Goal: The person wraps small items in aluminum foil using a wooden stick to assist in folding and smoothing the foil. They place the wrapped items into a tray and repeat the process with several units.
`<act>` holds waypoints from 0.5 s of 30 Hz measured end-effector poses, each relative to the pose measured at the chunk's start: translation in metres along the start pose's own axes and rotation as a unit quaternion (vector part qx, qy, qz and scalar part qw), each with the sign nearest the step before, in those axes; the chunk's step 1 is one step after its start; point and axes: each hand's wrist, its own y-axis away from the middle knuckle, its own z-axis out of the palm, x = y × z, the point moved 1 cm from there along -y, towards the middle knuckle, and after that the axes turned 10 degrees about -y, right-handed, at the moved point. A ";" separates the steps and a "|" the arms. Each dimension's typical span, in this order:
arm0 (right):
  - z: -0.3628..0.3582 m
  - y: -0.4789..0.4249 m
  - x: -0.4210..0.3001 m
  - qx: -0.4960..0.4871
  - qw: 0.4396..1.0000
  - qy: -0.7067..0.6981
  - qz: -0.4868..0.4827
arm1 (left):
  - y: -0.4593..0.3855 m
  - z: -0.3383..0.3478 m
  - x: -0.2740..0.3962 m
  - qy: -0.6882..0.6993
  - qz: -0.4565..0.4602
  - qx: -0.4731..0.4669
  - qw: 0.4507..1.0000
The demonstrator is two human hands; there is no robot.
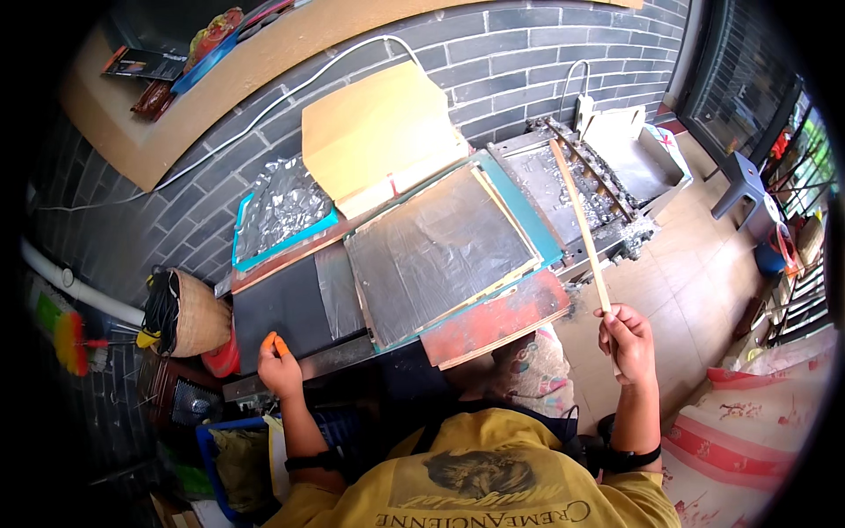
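Note:
My right hand (627, 340) grips the lower end of a long flat wooden stick (581, 218), which points up and away over the right end of the bench. At the bench's front left edge is my left hand (280, 369), with orange finger covers on two digits. Its fingers are loosely curled and slightly apart, and nothing shows between them. Beside it lies a dark flat board (284, 310). A stack of sheets topped by a grey, film-like sheet (442, 244) rests on a teal board (531, 221) in the middle.
Behind the stack stands a pile of tan paper (383, 132). A blue tray (290, 231) holds crumpled silvery film. A metal frame machine (568, 178) and an open metal box (650, 162) adjoin on the right. A reddish board (502, 320) juts out in front; a woven basket (204, 313) stands left.

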 end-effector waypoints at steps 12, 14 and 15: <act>0.025 -0.141 -0.002 0.020 0.952 0.268 -0.144 | -0.001 0.001 -0.009 0.019 0.042 -0.002 0.999; 0.030 -0.160 -0.003 0.034 0.928 0.324 -0.181 | -0.004 0.005 -0.011 0.017 0.036 -0.008 0.999; 0.033 -0.170 -0.001 0.029 0.915 0.350 -0.199 | -0.001 0.003 -0.011 0.013 0.031 -0.006 0.999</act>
